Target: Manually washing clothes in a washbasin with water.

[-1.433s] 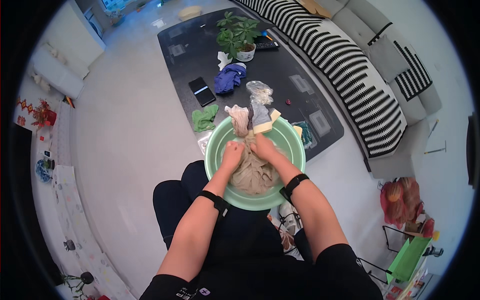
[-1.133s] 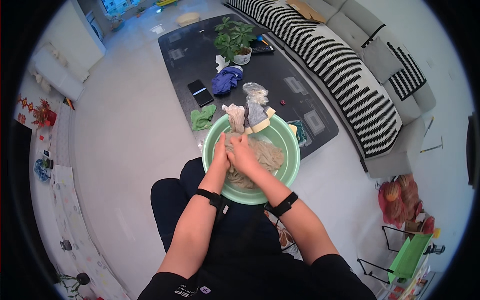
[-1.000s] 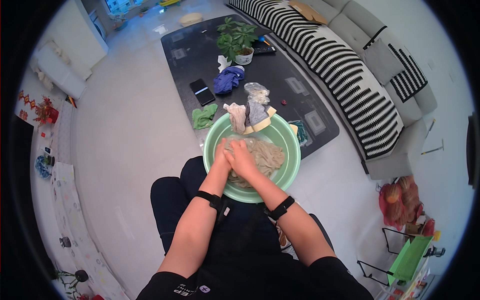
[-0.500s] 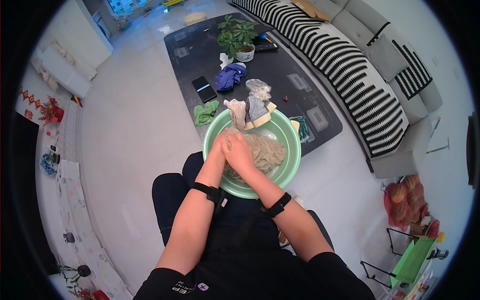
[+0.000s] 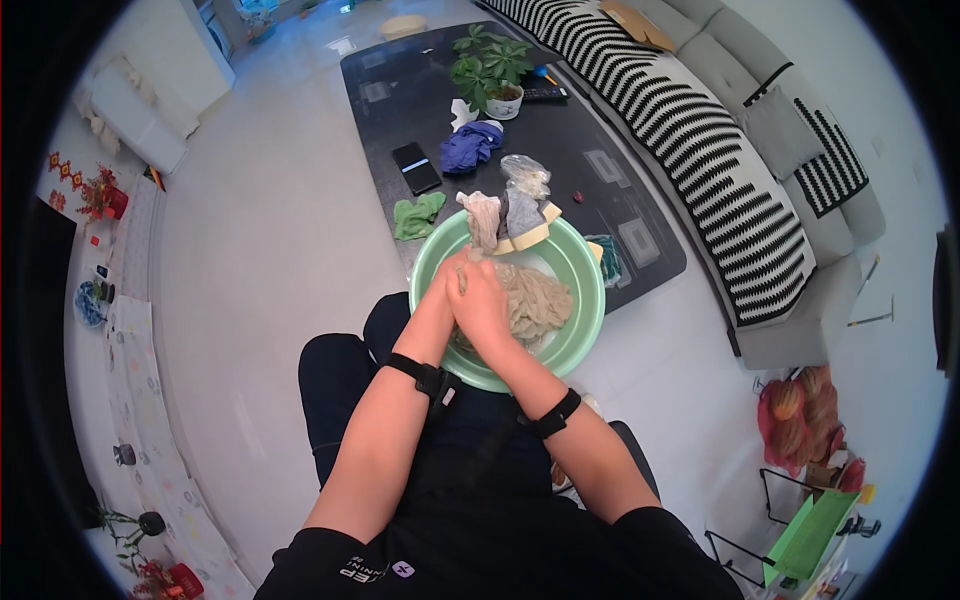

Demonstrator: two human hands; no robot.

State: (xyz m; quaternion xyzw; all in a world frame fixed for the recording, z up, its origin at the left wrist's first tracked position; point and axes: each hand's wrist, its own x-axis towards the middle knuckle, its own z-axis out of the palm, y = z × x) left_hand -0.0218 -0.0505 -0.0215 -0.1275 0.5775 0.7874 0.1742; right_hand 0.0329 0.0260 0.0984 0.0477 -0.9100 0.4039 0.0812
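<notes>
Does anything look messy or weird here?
A bit: a blue cloth and a green cloth lie crumpled on the black table near a phone, which seems an odd spot for them. I can't see anything broken.

Pale glossy floor, white wall at right. Grey sofa, black-and-white striped cover, right side, running far to near. Dark desk, centre, rounded corners. Left: patterned white cloth. Bluish light, far left.
</notes>
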